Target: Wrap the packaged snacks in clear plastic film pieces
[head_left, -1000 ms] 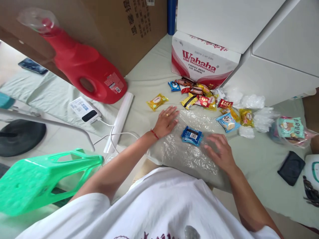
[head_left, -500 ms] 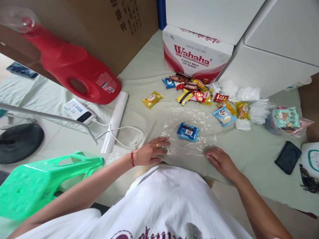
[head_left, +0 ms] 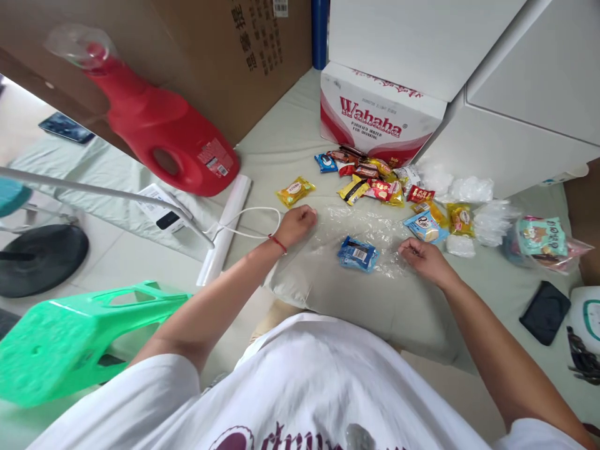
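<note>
A crinkled sheet of clear plastic film [head_left: 335, 220] lies on the cloth in front of me, with two blue snack packets [head_left: 359, 255] stacked on it. The film's near part appears folded up over the packets, which look slightly blurred through it. At the film's left edge, my left hand [head_left: 299, 226], with a red cord at the wrist, is closed in a pinch. My right hand [head_left: 423, 259] pinches the film's right edge, close to a light-blue snack packet [head_left: 426, 226].
Assorted wrapped snacks [head_left: 375, 187] lie before a Wahaba-type carton printed "Wahaha" [head_left: 379, 122]. One yellow packet [head_left: 295, 191] lies apart. Folded clear film bundles [head_left: 494, 222] and a filled bag [head_left: 541, 240] sit right. A red bottle [head_left: 173, 137], white roll [head_left: 225, 231] and cable [head_left: 255, 209] are left.
My left hand has moved up and away from me, from flat fingers to a pinch. My right hand has moved slightly forward and right. The near film has come up over the packets.
</note>
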A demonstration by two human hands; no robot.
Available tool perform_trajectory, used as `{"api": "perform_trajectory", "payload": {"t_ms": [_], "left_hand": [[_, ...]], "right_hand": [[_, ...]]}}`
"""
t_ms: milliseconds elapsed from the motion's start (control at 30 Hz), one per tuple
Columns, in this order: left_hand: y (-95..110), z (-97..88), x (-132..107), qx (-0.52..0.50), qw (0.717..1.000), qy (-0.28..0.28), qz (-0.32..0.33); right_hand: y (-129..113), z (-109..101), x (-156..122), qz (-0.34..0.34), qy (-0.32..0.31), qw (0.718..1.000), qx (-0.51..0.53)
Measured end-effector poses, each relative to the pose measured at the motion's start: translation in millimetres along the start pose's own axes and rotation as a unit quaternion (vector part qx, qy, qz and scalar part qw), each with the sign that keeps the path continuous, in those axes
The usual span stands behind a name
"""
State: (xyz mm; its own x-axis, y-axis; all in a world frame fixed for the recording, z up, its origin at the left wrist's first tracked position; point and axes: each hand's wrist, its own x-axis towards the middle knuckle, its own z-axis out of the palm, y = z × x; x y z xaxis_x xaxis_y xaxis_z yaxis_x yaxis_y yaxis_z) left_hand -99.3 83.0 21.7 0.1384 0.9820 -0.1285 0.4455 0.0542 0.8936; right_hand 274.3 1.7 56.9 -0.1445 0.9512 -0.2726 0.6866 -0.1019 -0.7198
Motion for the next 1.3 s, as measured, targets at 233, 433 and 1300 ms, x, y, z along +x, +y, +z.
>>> {"api": "perform_trajectory", "payload": {"t_ms": [233,433,1300], "left_hand": [[13,-3.6,-28,0.054,0.937,0.339,0.068],[47,32.1,-84,0.19,0.915,0.218,0.283],[39,89.1,-70,0.365,0.899,-0.104,0.22]], "right_hand": [[17,4,13,0.082,-0.028,0.995,0.046],[23,1,19,0.105,-0.049,0.992,0.046],[-72,12,53,-0.295,-0.089,0.924,-0.227]]}}
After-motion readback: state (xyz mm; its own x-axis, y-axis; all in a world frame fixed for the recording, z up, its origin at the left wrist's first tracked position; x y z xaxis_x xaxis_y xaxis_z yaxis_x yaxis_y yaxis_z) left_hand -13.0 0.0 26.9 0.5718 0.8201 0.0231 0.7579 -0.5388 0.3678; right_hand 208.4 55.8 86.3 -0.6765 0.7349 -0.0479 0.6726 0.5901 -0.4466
